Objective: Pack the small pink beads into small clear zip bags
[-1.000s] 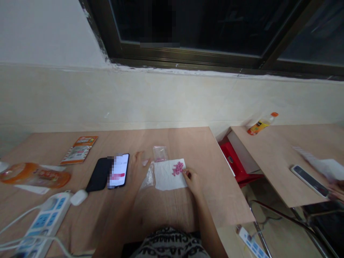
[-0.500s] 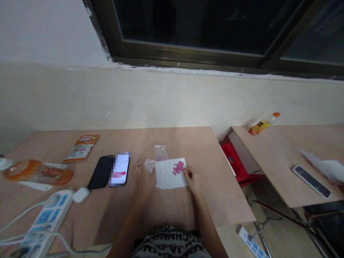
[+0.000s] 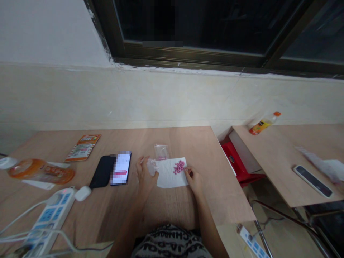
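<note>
While the heap of small pink beads (image 3: 178, 167) sits in the upper middle of a white paper sheet (image 3: 170, 178), the right hand (image 3: 194, 181) lies at its 4 o'clock, with fingertips (image 3: 186, 171) just beside the beads. They are curled together, but whether they pinch a bead I cannot tell. The left hand (image 3: 145, 178) stands at the sheet's 9 o'clock, its fingers raised and gripping a crumpled clear plastic bag (image 3: 152, 167). A second ago that bag lay on the table beside the paper, with the left hand open next to it; now it is up off the wood, touching the sheet's edge or just over it.

At the sheet's 11 o'clock lies a small clear bag (image 3: 161, 152) with a few pink beads inside. Further toward 9 o'clock on the wooden table (image 3: 172, 211) are a lit phone (image 3: 120, 168) and a black phone (image 3: 102, 172). Beyond the table's edge, at 2 o'clock, an orange-capped bottle (image 3: 264, 124) lies on a second table (image 3: 279, 157).
</note>
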`<action>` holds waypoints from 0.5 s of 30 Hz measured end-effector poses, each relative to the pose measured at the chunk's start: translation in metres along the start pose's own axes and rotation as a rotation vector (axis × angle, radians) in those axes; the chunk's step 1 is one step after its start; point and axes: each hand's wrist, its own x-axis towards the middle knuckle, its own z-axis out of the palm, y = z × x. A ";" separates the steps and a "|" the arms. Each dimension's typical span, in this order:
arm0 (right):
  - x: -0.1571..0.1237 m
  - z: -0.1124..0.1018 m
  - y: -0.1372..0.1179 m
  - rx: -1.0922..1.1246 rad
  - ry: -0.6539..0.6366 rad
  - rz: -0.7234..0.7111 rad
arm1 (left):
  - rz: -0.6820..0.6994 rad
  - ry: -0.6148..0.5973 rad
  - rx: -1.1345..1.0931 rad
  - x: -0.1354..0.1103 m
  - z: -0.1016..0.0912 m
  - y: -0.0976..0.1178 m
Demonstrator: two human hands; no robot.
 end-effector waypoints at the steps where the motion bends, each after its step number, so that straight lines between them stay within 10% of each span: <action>1: 0.000 -0.001 -0.001 0.032 0.016 0.003 | 0.030 -0.016 -0.025 -0.001 0.001 0.002; 15: -0.005 -0.010 -0.072 0.452 -0.175 -0.160 | 0.250 -0.241 -0.473 -0.028 0.033 0.025</action>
